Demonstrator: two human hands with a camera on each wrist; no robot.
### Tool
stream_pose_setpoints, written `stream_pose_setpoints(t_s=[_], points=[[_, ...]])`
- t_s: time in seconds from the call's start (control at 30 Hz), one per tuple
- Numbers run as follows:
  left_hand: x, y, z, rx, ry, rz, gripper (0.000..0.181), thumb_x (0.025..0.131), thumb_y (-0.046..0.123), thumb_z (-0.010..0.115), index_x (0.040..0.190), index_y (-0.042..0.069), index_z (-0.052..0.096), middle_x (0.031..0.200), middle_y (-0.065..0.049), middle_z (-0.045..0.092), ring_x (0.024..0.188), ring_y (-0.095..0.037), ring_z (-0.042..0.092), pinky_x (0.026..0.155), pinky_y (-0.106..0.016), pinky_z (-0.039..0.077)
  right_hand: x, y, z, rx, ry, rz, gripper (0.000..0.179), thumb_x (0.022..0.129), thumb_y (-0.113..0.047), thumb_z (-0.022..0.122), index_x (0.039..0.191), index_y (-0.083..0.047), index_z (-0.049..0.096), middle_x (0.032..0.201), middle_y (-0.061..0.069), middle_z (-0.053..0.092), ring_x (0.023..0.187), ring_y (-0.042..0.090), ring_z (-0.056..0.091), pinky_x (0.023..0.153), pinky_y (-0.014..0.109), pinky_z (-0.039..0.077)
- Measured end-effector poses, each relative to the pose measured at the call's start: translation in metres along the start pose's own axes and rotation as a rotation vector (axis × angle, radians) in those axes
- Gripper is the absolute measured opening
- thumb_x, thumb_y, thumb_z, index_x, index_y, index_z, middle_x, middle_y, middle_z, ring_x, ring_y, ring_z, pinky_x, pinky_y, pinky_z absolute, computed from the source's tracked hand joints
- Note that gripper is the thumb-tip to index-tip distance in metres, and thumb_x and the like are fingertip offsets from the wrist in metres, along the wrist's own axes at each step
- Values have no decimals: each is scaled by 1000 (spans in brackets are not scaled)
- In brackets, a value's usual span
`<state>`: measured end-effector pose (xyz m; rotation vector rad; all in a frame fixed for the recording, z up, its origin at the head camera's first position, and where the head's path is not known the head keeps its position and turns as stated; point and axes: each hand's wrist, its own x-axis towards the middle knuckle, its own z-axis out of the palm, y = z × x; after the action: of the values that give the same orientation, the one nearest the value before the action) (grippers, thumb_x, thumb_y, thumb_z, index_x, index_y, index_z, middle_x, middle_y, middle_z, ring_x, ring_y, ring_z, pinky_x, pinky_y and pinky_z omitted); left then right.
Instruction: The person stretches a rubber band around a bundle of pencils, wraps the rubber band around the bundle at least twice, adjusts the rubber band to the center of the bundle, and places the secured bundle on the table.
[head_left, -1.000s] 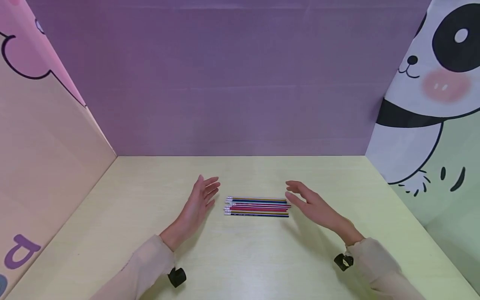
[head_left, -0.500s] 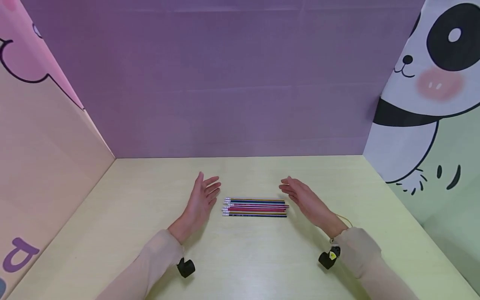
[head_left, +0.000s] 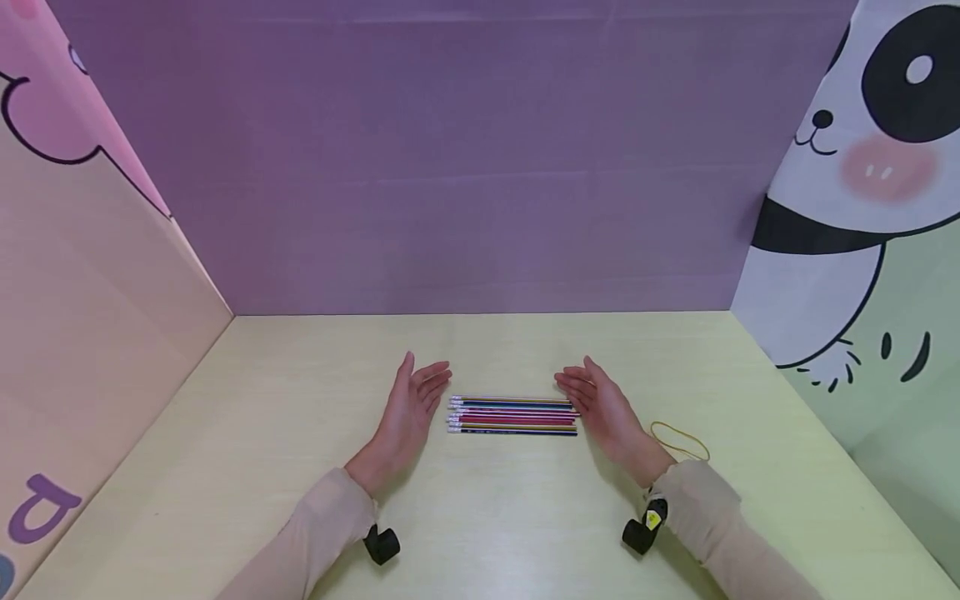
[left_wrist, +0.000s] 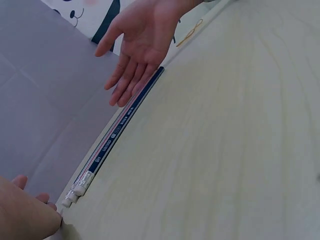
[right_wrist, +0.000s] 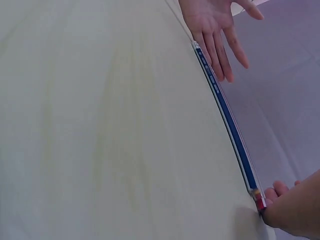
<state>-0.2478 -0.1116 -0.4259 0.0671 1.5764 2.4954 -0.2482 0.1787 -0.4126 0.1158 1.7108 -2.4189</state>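
Found left hand (head_left: pixel 405 417) at nine o'clock and right hand (head_left: pixel 611 417) at three o'clock of a row of pencils (head_left: pixel 513 415), both with palms inward, fingers extended, thumbs raised, and grasping nothing. Placed left hand just beside the eraser ends (head_left: pixel 455 415), right hand close by the opposite ends; unable to tell contact there. Recorded pencils lying flat, side by side, lengthwise from nine to three o'clock, on a pale tabletop (head_left: pixel 510 517). Noted printed lettering on a dark blue pencil (left_wrist: pixel 122 127) in the left wrist view. Located a thin yellow loop (head_left: pixel 680 432) just beyond right hand, between three and four o'clock. Logged beige sleeves (head_left: pixel 300 533) at seven-thirty and four-thirty, with black wrist devices (head_left: pixel 383 547). Observed purple backdrop (head_left: pixel 480 158) at twelve, panda-print panel (head_left: pixel 810 308) at two.
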Motion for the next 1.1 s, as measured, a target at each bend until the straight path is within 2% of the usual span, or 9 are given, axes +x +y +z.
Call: stream_pose_setpoints(t_s=[0.17, 0.37, 0.57, 0.63, 0.73, 0.87, 0.93, 1.1], points=[[-4, -4, 4, 32, -22, 3, 81, 102, 64, 30, 146, -4, 34, 156, -19, 30, 148, -25, 25, 123, -35, 10, -4, 10, 9, 130, 55, -48, 46, 108, -36, 39, 128, 6, 44, 129, 11, 55, 138, 31, 37, 119, 33, 26], [-7, -6, 6, 78, -33, 11, 79, 102, 64, 29, 146, -2, 34, 158, -15, 30, 150, -23, 22, 123, -34, 8, -5, 16, 14, 130, 63, -96, 45, 107, -34, 41, 125, 7, 45, 132, 15, 52, 138, 31, 38, 120, 35, 24], [-8, -6, 5, 73, -45, 8, 78, 101, 65, 32, 147, 2, 36, 158, -9, 31, 149, -20, 21, 123, -34, 7, -4, 17, 13, 84, 28, -92, 49, 107, -30, 41, 134, 11, 42, 147, 22, 42, 143, 30, 32, 122, 37, 18], [-8, -6, 4, 53, -44, 18, 78, 101, 64, 33, 147, 1, 36, 158, -11, 30, 149, -21, 21, 123, -34, 7, -4, 16, 13, 35, 4, -77, 51, 107, -29, 39, 139, 11, 39, 153, 21, 35, 146, 29, 27, 123, 37, 14], [-9, -5, 6, 34, -44, 32, 77, 102, 62, 34, 146, -2, 36, 159, -14, 29, 149, -23, 21, 123, -36, 8, -5, 13, 12, -96, -56, -59, 55, 106, -28, 39, 146, 11, 34, 160, 22, 24, 151, 31, 17, 124, 40, 7], [-10, -5, 8, 34, -46, 34, 76, 102, 61, 36, 145, -1, 37, 158, -12, 30, 148, -22, 24, 123, -35, 10, -7, 10, 10, -238, -117, -29, 56, 105, -27, 40, 149, 8, 32, 162, 19, 20, 152, 31, 10, 124, 41, 5], [-10, -5, 9, 27, -41, 31, 76, 101, 61, 37, 145, -1, 38, 157, -11, 32, 148, -21, 25, 123, -34, 11, -8, 9, 10, -253, -126, -22, 56, 106, -27, 40, 149, 8, 32, 161, 18, 20, 152, 29, 10, 124, 40, 6], [-10, -7, 9, 15, -44, 41, 75, 103, 59, 36, 144, -3, 37, 156, -12, 33, 148, -23, 25, 123, -35, 11, -9, 13, 11, -189, -126, -42, 55, 107, -24, 38, 148, 10, 31, 161, 19, 19, 152, 28, 9, 124, 38, 4]])
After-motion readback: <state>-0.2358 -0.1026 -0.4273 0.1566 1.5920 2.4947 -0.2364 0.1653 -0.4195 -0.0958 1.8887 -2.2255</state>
